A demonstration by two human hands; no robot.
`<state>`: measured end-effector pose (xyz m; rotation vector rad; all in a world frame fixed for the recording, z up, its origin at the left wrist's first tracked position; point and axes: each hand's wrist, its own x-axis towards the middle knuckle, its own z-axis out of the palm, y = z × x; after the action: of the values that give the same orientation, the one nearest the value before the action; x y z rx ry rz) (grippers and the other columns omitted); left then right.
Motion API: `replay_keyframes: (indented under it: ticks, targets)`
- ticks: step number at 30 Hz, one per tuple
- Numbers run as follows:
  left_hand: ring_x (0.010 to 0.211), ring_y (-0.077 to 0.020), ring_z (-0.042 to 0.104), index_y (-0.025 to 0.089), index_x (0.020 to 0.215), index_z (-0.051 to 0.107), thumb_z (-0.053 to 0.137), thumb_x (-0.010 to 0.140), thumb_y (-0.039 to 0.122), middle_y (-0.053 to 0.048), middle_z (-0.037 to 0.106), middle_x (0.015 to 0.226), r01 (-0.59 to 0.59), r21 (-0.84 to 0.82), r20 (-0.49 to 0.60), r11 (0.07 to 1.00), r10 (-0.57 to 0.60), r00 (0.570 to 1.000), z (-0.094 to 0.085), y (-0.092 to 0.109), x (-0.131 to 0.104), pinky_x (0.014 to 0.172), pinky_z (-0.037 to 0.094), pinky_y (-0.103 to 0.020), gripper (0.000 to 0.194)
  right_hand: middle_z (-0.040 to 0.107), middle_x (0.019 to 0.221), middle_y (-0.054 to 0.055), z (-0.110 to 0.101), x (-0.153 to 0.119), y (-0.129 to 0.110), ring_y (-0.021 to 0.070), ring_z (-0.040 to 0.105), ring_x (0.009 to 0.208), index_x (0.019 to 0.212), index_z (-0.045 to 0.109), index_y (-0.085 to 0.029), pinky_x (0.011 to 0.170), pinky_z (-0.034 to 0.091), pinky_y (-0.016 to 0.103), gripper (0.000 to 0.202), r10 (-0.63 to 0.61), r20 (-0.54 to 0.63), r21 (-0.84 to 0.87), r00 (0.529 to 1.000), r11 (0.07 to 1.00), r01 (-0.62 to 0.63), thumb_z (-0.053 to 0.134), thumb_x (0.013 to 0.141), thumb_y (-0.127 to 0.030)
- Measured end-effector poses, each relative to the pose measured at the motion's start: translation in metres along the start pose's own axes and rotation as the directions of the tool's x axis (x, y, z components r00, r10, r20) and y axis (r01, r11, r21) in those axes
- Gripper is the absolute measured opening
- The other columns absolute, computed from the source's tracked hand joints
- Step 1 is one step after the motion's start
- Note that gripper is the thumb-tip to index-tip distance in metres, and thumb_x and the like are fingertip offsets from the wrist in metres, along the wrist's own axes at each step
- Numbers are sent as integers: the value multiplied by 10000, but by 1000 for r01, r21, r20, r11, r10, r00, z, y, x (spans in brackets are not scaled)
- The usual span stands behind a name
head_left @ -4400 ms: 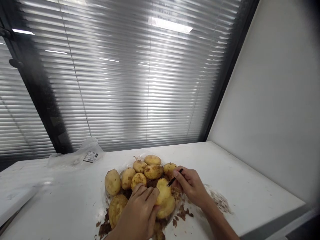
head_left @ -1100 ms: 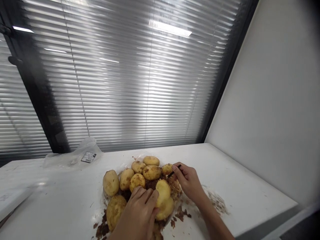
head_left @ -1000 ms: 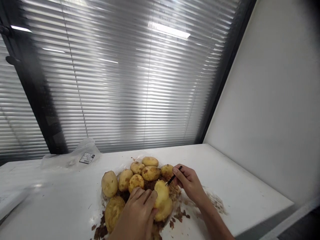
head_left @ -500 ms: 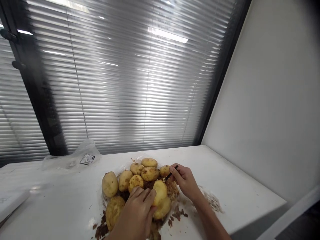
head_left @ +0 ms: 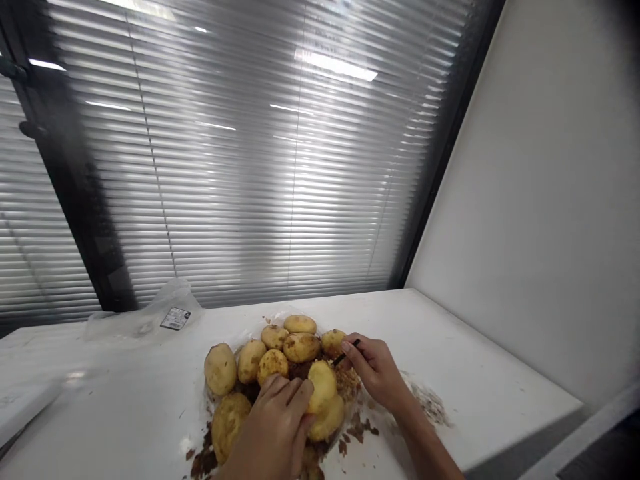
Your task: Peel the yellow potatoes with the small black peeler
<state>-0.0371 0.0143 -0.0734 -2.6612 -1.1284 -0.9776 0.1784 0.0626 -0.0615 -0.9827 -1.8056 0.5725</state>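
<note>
My left hand (head_left: 283, 420) is closed around a peeled yellow potato (head_left: 323, 383) at the front of the pile. In my right hand (head_left: 376, 367) a thin black stick-like tool (head_left: 346, 354) is pinched, its lower end at the top of that potato; I cannot make out its tip. Another pale potato (head_left: 327, 420) lies right below the held one. Behind and left of my hands sit several brown-spotted potatoes (head_left: 301, 347), with a large one (head_left: 230, 420) beside my left wrist. Brown peelings (head_left: 345, 383) lie among them on a clear plastic sheet.
Dark peel scraps (head_left: 203, 460) are scattered on the white table (head_left: 135, 393). A crumpled clear bag with a label (head_left: 175, 319) lies at the back left. At the left edge is a white flat object (head_left: 23, 407). Blinds stand behind, a white wall (head_left: 540, 200) to the right.
My right hand has shifted slightly right and down, and the black tool now lies at a flatter angle. My left hand keeps its hold on the potato.
</note>
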Motion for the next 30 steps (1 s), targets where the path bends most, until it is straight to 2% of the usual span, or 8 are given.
replay_keyframes:
  ticks: [4,8,10,13,15,20,24,30]
  targets:
    - [815,-240,602,171,1130,529,432,814,71,-79,661,935,-14,2,-9,1000,14,1000,1,-1,0,775,540,-424,345,584,554,-17,-1,-1,-4,107,498,469,708,569,-198,486,381,220,375,-45,95,3,995,999,45,413,985,-396]
    - [815,-241,601,154,1126,520,442,814,64,-82,662,931,-18,6,-5,1000,18,1000,2,-3,0,761,544,-425,334,609,614,7,-2,-1,-3,125,544,544,731,592,-194,544,410,234,348,-89,-12,-92,996,992,88,422,982,-364]
    - [816,-238,603,152,1129,514,446,816,64,-84,664,945,-19,6,-11,1000,19,1000,3,-4,-1,758,546,-420,332,608,605,4,-4,-1,-1,122,537,524,730,592,-195,529,404,232,353,-68,-56,-56,996,996,65,421,981,-375]
    - [830,-238,606,149,1139,502,449,826,68,-85,668,966,-23,5,-15,1000,23,1000,4,-5,-1,762,547,-422,328,589,538,-20,-6,-2,-1,107,499,459,703,568,-198,481,375,220,365,-6,31,34,999,999,5,430,977,-394]
    - [828,-240,606,146,1144,498,450,828,70,-85,668,960,-27,7,-9,1000,27,1000,4,-5,-1,757,547,-428,328,596,541,-17,-6,-1,-1,110,508,476,700,564,-195,496,378,222,362,4,70,9,998,1000,-4,433,976,-389]
    - [829,-233,606,146,1151,498,444,821,61,-83,667,966,-32,3,-19,999,32,999,1,-4,0,767,547,-423,345,607,578,-2,-6,-1,1,117,518,507,700,566,-194,502,375,227,361,8,-10,-7,1000,1000,-8,440,971,-398]
    - [806,-224,605,150,1122,519,449,823,68,-78,666,938,-28,-1,-29,1000,28,999,2,-4,0,764,545,-406,319,578,526,-23,-6,-1,2,106,480,450,712,570,-196,455,348,215,354,65,117,105,991,991,-78,456,962,-419]
    - [825,-231,605,140,1138,519,452,833,84,-86,668,960,-33,10,-41,999,34,999,3,-4,-1,745,545,-397,317,587,558,-15,-5,-1,1,96,461,452,693,561,-193,452,340,208,346,41,28,91,999,995,-43,472,957,-398]
